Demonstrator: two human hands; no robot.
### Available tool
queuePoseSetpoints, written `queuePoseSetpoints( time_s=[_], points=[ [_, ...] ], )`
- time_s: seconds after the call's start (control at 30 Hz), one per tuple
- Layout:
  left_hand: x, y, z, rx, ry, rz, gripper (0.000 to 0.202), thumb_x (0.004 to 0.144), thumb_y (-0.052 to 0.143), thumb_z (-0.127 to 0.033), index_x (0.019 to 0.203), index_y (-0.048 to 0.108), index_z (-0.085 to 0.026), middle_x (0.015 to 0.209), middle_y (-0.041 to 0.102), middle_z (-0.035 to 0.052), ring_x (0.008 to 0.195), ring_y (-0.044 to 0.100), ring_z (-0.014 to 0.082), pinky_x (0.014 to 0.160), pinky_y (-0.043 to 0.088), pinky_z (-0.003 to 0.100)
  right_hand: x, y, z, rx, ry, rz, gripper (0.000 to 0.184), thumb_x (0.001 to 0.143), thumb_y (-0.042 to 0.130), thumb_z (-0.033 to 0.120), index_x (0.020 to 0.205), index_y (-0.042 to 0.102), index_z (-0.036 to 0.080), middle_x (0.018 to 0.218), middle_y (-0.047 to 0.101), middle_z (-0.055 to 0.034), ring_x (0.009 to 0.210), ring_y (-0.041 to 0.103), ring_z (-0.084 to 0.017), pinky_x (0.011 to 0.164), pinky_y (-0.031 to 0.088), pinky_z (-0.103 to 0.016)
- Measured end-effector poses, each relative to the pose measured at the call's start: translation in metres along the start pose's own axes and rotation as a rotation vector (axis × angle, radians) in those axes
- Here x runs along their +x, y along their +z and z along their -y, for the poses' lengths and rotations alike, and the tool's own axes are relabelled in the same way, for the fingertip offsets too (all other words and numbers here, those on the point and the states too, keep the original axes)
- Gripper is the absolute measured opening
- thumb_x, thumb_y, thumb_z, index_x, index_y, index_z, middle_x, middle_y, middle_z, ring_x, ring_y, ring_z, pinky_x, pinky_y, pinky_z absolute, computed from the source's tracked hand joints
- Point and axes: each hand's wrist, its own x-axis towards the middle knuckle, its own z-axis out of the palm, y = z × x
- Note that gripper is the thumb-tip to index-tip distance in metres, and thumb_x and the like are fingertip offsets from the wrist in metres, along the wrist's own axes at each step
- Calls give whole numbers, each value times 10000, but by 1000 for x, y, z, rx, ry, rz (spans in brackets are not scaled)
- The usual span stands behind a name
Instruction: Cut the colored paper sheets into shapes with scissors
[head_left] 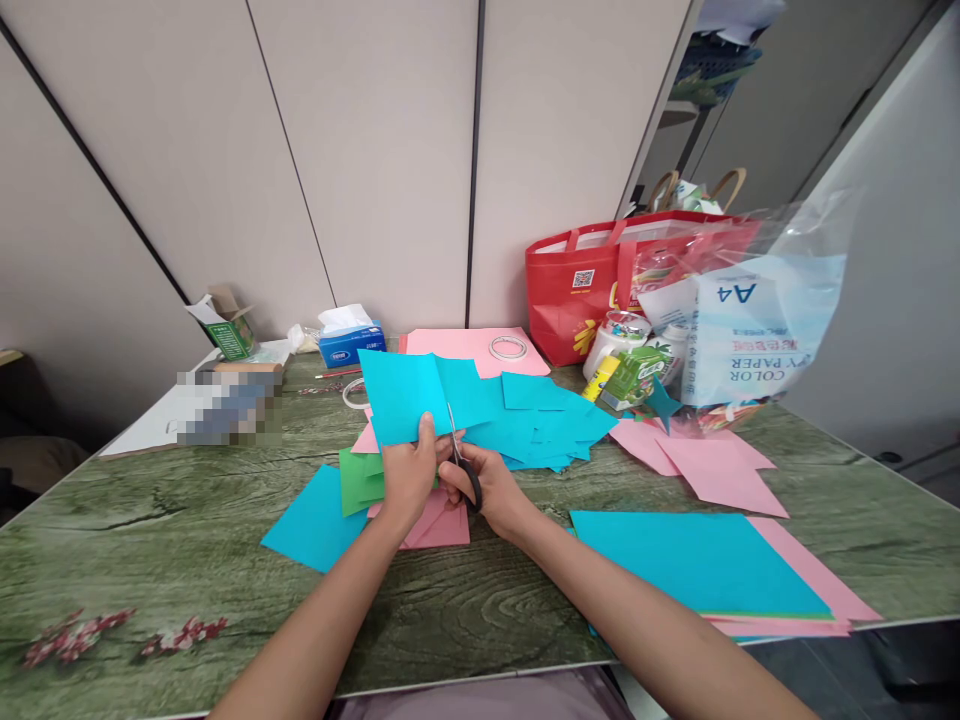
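Note:
In my left hand is a sheet of blue paper, raised over the table and pinched with the thumb on its near face. A cut or fold line runs down the sheet. My right hand grips black-handled scissors, whose blades point up at the lower edge of the paper, along that line. Just beyond the hands lies a heap of cut blue pieces. Green paper and pink paper pieces lie under and beside my hands, with a blue square to their left.
A stack of coloured sheets sits at the right front edge. Behind are a red bag, a plastic A4 paper pack, a glue stick, a green carton and a tissue box. Tape rolls lie near the wall.

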Motion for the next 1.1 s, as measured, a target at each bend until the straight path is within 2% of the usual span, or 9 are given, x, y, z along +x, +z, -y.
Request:
queuePoseSetpoints(
  time_s=[0.13, 0.27, 0.47, 0.57, 0.73, 0.87, 1.0, 1.1],
  points=[
    [0, 1, 1, 8, 2, -19, 297, 661, 581, -469, 569, 538, -190, 500, 605, 44, 561, 632, 249, 527, 513, 351, 0, 0, -1, 2, -4, 6, 346, 619, 679, 481, 635, 528, 171, 462, 470, 55, 404, 429, -77, 433, 411, -237],
    [2, 1, 8, -52, -46, 48, 282, 702, 540, -466, 656, 548, -187, 566, 631, 54, 586, 642, 250, 548, 517, 369, 0, 1, -1, 4, 6, -3, 365, 602, 684, 501, 650, 530, 174, 460, 470, 58, 395, 426, -80, 426, 412, -241],
    [1, -2, 10, 130, 105, -21, 236, 700, 532, -415, 627, 529, -191, 646, 648, 67, 678, 632, 247, 673, 503, 381, 2, -3, -2, -3, 27, -24, 447, 573, 712, 495, 833, 569, 161, 497, 522, 44, 446, 471, -101, 487, 387, -244],
    [1, -2, 12, 96, 133, 16, 218, 705, 519, -382, 742, 565, -172, 771, 673, 84, 760, 630, 238, 724, 495, 373, 3, -4, -2, 3, 19, -29, 438, 562, 726, 476, 829, 579, 162, 540, 535, 33, 491, 479, -109, 523, 376, -247],
    [3, -1, 20, 130, 153, 16, 227, 707, 518, -402, 684, 541, -177, 796, 660, 103, 891, 601, 255, 840, 444, 406, 3, -4, 1, 5, 31, -58, 426, 538, 737, 470, 790, 580, 164, 578, 553, 20, 508, 469, -111, 526, 376, -250],
    [3, -2, 17, 128, 148, 5, 220, 698, 522, -394, 687, 545, -176, 831, 663, 99, 839, 607, 240, 818, 451, 389, 3, -3, 3, -2, 48, -62, 416, 537, 742, 449, 783, 573, 159, 522, 522, 38, 486, 458, -106, 504, 363, -242],
    [2, -2, 15, 130, 113, 10, 216, 699, 526, -397, 639, 534, -189, 702, 650, 61, 691, 604, 220, 719, 476, 358, 2, -4, 3, 0, 55, -57, 396, 563, 728, 440, 797, 578, 159, 504, 520, 41, 488, 469, -108, 502, 364, -240],
    [2, -2, 16, 124, 97, 5, 205, 698, 529, -386, 635, 535, -192, 709, 650, 57, 694, 601, 218, 707, 472, 347, 2, -4, 3, 3, 55, -56, 392, 568, 726, 439, 796, 578, 156, 504, 519, 40, 488, 472, -109, 500, 365, -241]
  ],
)
